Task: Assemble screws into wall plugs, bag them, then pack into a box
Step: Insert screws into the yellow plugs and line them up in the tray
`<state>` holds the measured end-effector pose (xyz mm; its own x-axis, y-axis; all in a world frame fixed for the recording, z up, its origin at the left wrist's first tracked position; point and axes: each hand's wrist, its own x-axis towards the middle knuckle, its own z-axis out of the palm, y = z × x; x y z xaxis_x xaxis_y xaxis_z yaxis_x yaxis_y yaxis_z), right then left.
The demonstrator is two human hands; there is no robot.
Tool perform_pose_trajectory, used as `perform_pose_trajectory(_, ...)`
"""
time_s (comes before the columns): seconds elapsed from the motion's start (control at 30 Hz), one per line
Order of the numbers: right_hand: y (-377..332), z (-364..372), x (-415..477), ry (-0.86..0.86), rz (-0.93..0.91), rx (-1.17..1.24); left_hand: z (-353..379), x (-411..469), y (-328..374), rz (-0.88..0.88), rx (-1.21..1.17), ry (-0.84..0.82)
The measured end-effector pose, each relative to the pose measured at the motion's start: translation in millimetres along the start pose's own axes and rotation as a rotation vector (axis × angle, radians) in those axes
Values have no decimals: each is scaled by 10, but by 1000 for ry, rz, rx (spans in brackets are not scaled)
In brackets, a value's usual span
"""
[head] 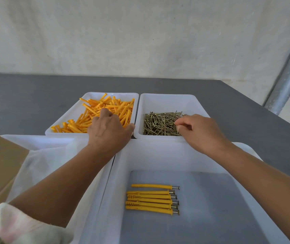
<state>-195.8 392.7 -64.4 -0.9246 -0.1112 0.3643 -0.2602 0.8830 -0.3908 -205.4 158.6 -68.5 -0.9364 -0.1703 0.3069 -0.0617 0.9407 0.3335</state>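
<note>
Reaching into the far trays (168,100), left hand (109,132) covers wall plugs (117,106), right hand (198,131) curls fingertips over screws (160,124); whether either holds one I cannot tell. Tangled screws may lift clumped and spill.

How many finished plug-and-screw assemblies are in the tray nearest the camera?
6 assemblies, all lying in the near white tray, screw heads pointing right: one slightly apart at the far side, five bunched nearer. None seems hidden.
</note>
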Motion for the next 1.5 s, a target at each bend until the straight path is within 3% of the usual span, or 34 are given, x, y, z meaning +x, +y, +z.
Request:
perform_pose_trajectory(0.2, 17, 49, -2, -278, 99, -164, -115, -47, 161, 147, -360, 185)
perform_pose_trajectory(0.37, -18, 67, -11, -243, 118, -171, -157, -174, 330, 103, -784, -109)
perform_pose_trajectory(0.63, -33, -39, 51, 15, 60, -94, -16, -213, 309, 73, -811, -238)
perform_pose_trajectory(0.8, -30, -186, 47, 180, 83, 181, -6, -207, 307, 36, -870, -247)
perform_pose_trajectory(1.0, -112, -254, -6, 89, 128, 602, -11, -212, 319, 38, -880, -258)
perform_pose_trajectory(1.23, -167, -255, -36, 25, 125, 778, -36, -255, 342, 175, -798, -309)
perform_pose_trajectory(1.5, -190, -226, -25, -26, 226, 1109, -58, -283, 387, 153, -918, -410)
